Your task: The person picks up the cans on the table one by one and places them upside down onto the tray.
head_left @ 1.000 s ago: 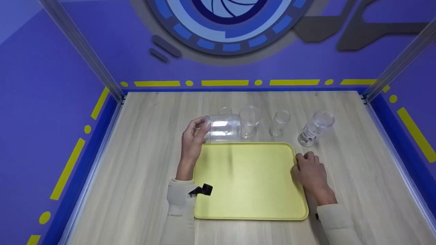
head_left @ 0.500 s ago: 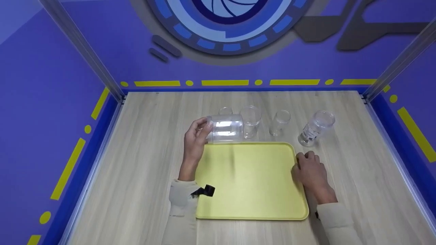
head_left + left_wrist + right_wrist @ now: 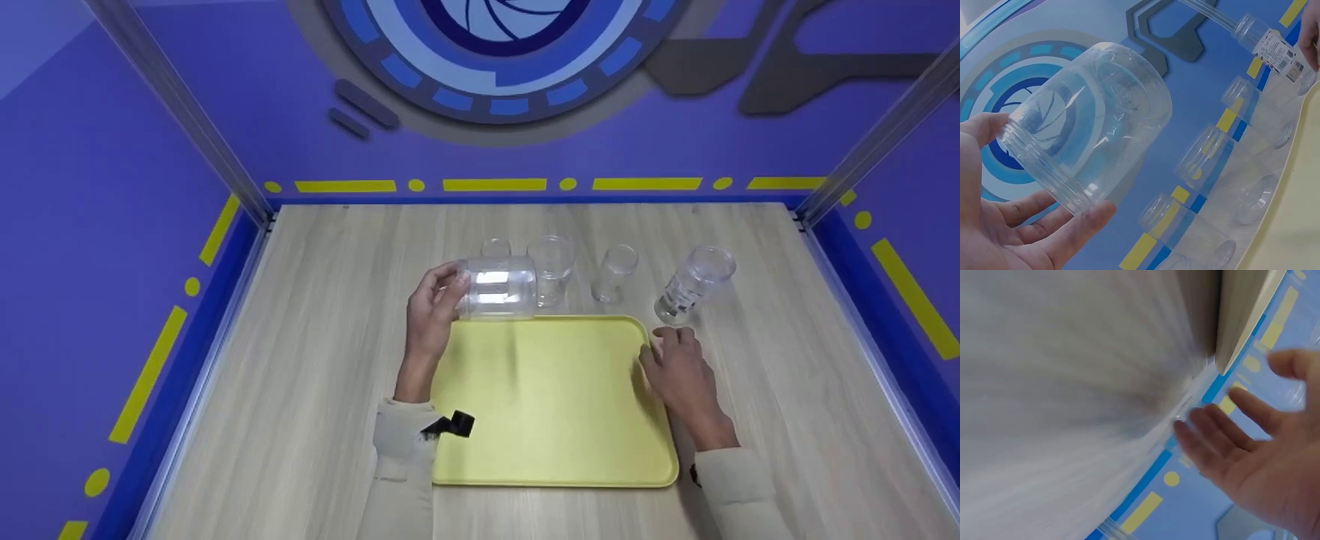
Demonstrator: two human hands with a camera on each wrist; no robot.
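A: What fills the lower frame?
B: A pale wood-grain table [image 3: 315, 390], bearing a rectangular yellow tray [image 3: 559, 409].
A: The left hand [image 3: 430, 315]?
B: Near centre, thumb and fingers pinching the rim of a clear cylindrical jar [image 3: 501, 288], sideways at the tray's upper-left corner.
A: The right hand [image 3: 682, 375]?
B: Right of centre, fingers loosely spread, beside the tray; contact unclear.
A: Smaller things?
B: A slim clear jar [image 3: 613, 276], upper right of centre.
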